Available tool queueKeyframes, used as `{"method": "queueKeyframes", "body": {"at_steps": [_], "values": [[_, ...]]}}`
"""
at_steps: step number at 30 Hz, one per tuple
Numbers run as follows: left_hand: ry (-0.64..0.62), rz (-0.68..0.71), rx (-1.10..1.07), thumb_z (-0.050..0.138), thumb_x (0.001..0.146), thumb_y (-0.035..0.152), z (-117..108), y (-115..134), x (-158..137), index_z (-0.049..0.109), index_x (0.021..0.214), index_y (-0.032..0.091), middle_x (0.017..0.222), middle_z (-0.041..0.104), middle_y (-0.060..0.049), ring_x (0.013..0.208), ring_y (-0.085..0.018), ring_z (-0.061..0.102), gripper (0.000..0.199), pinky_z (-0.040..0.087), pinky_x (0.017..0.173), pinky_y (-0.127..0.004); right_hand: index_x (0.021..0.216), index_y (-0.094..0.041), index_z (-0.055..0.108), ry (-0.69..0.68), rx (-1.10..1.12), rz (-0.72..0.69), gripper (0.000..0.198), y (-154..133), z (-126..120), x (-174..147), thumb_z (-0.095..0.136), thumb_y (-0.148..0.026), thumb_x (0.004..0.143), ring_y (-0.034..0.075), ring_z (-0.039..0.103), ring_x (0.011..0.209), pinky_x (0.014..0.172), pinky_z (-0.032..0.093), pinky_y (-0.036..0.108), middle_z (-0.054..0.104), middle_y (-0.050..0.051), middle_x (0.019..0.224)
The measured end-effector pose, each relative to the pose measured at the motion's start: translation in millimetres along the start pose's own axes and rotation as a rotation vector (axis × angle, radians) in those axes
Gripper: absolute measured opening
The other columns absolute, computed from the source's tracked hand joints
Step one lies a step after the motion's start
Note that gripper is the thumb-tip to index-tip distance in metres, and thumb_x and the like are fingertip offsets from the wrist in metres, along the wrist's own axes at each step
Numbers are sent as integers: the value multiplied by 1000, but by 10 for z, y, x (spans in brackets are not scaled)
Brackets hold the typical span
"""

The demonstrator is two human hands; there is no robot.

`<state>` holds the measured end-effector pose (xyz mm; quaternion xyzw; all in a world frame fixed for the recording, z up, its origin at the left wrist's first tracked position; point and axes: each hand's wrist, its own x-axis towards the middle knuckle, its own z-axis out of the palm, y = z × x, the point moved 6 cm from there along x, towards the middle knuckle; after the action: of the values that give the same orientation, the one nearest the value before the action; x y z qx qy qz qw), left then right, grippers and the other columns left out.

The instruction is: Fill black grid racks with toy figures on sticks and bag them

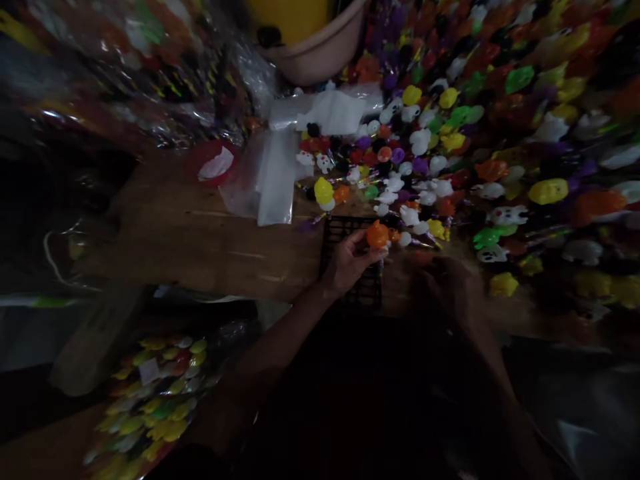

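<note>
Between the thumb and fingers of my left hand is an orange figure-shaped toy, held above a black plastic grid rack on the wooden table. Its lower part is too dark to make out. My right hand is to the right, close over the table, dim and blurred. An orange shape lies by its fingertips, and I cannot see whether they hold it. Just beyond both hands lie many small toys in white, yellow, orange and purple, some with shiny striped sticks.
A large pile of similar toys covers the right side. Clear plastic bags lie at the back middle, beside a red dish with a white scrap. Behind stands a pink tub. Bagged toys sit below the table at left.
</note>
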<state>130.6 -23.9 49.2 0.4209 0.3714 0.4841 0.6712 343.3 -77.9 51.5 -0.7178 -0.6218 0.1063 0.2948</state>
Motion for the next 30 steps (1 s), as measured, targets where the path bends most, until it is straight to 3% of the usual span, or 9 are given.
{"method": "queueKeyframes", "body": {"at_steps": [3,6,10,13,16,20,23,26,30], "values": [[100,58,144,91,62,48,-77,-11,16,67,113,17,98,74,-4,79,-17,70,65,59,73,-30,115,-18,69,130,-181,-98,36,-124,-129,-6,55,-41,91,32,62,97,80,52,47,69,17,108],[162,145,346,89,68,46,-39,71,-13,68,114,17,97,75,-5,84,-18,71,59,57,76,-29,113,-20,70,229,-166,-199,29,-427,-265,-105,54,-36,95,32,61,105,88,52,51,69,16,111],[203,235,602,89,71,34,107,214,-71,71,105,17,103,77,-7,94,-21,73,42,57,85,-31,117,-21,68,36,138,-236,29,-766,-46,-241,60,-36,93,24,69,92,80,57,38,71,12,113],[222,254,697,89,71,26,196,243,-102,70,104,17,109,76,-8,100,-22,72,39,56,90,-32,110,-20,69,-4,249,-162,28,-823,197,-276,57,-35,91,23,70,83,72,56,35,75,11,103],[241,220,735,91,69,32,218,220,-120,69,108,18,109,75,-9,102,-25,71,47,55,91,-35,97,-20,71,-37,347,-32,23,-737,344,-265,55,-35,89,21,68,73,66,54,32,75,8,86],[194,204,742,91,66,47,194,215,-196,66,119,19,109,75,-10,98,-28,70,65,54,88,-36,88,-20,73,-160,539,77,25,-650,369,-276,61,-42,87,22,69,77,71,54,35,75,6,83],[113,329,749,82,78,51,88,272,-316,59,132,19,119,72,-11,96,-23,71,67,56,88,-34,95,-20,74,-180,629,94,27,-638,309,-252,62,-43,86,23,69,82,74,56,36,76,5,88],[73,511,934,66,94,40,-148,312,-426,61,130,18,123,72,-10,111,-24,67,43,53,101,-38,99,-20,73,-153,545,64,28,-691,279,-129,63,-43,87,24,68,85,75,55,37,76,7,93],[7,545,1251,53,97,18,-444,198,-437,67,121,16,128,69,-13,126,-28,59,28,50,109,-49,91,-21,71,-105,427,-94,25,-975,396,203,63,-45,86,22,64,76,72,52,35,73,8,85]]}}
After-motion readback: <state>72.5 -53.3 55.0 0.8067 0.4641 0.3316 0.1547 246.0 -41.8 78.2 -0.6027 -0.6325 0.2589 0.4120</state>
